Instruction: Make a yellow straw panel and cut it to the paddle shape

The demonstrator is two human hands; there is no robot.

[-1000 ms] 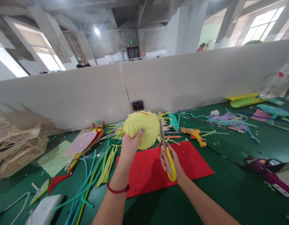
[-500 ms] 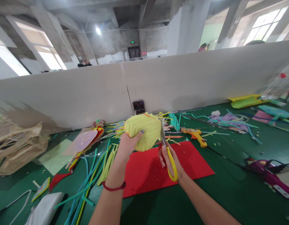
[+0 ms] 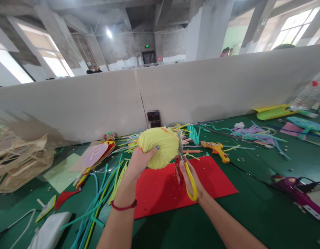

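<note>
My left hand (image 3: 143, 160) grips a rounded yellow piece (image 3: 160, 143) covered in rows of pale yellow strips, thumb on its front face and the other fingers hidden behind. A thin orange edge shows along its top. In my right hand (image 3: 188, 176) is a pair of scissors (image 3: 190, 181) with yellow and red handles. Their blades point upward along the right edge of the yellow piece; whether they touch it I cannot tell. Beneath both hands lies a red sheet (image 3: 160, 193) on the green table.
Right of the sheet lies a yellow glue gun (image 3: 218, 151), with a purple tool (image 3: 300, 195) farther right. Loose strips (image 3: 93, 204) and a lilac fan-shaped piece (image 3: 96, 154) are on the left. A wooden frame (image 3: 19, 162) stands far left. Behind runs a white partition (image 3: 97, 100).
The yellow piece and my left hand have shifted very slightly downward, and the left forearm a little to the left. The scissors stay beside the piece's right edge.
</note>
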